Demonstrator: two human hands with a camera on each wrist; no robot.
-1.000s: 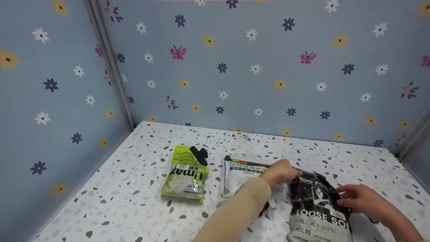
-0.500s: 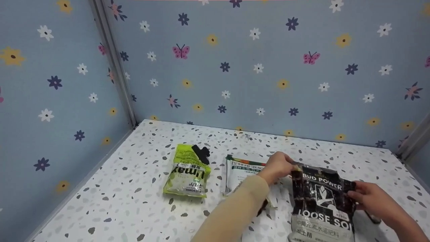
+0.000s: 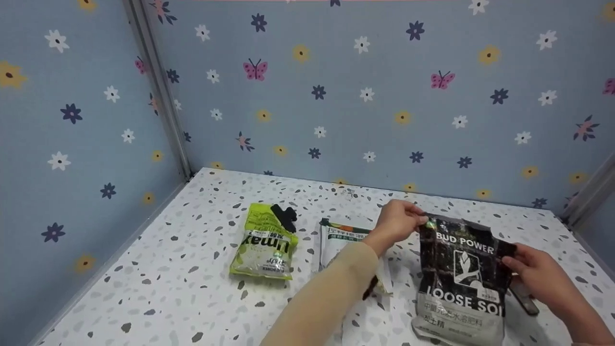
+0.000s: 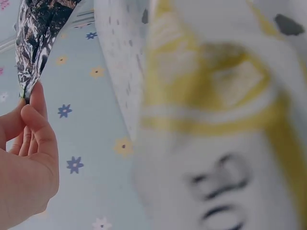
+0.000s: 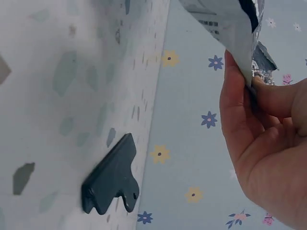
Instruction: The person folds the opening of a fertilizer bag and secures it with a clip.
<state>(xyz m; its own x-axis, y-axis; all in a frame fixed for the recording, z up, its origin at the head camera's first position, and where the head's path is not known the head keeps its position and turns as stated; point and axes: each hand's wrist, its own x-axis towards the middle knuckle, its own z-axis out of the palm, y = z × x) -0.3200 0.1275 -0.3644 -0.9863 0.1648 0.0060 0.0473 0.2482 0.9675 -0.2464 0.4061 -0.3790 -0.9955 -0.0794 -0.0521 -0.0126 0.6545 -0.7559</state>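
Observation:
A black and grey-white soil fertilizer bag (image 3: 461, 288), lettered "BUD POWER" and "LOOSE SOI", is held up by its top at the right of the head view. My left hand (image 3: 396, 221) pinches its top left corner, seen closely in the left wrist view as crinkled foil between thumb and fingers. On the other side my right hand (image 3: 538, 274) pinches the upper right edge between thumb and fingers. Beside the bag, below the right hand, a dark bag clip (image 5: 112, 177) lies on the table.
A lime-green bag (image 3: 264, 245) lies at the left with a black clip (image 3: 284, 218) on its top corner. Between the bags lies a white bag (image 3: 343, 240), partly hidden by my left forearm. Flowered walls (image 3: 336, 110) stand behind the speckled table (image 3: 192, 269).
Both hands have raised the top of the soil fertilizer bag, which now stands taller and spread flatter. More of the clip beside it shows.

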